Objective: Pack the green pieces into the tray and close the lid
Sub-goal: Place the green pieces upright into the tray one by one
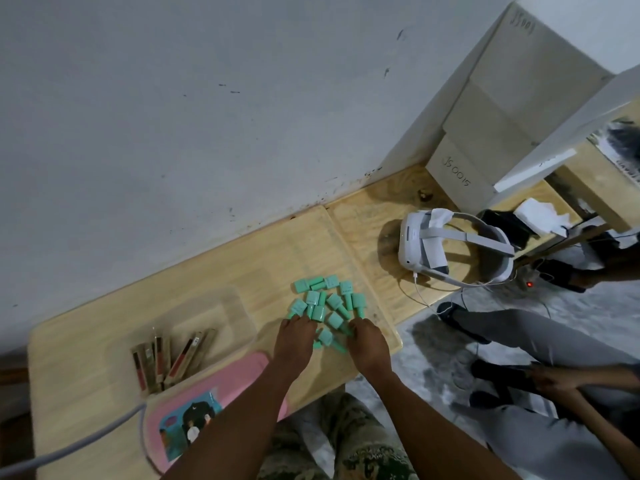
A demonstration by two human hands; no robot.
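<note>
From the head camera, a heap of small mint-green plastic pieces (327,303) lies loose on the pale wooden table (86,358) — right of the clear plastic tray (221,306). The left hand (294,337) and right hand (369,344) rest palm-down at the heap's near edge, fingers curled loosely among pieces — whether they clamp any, I cannot tell.

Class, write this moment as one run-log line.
stage: gathering | left hand: on green pieces | right hand: on pile | clear tray: no green pieces | pink lid: off
</note>
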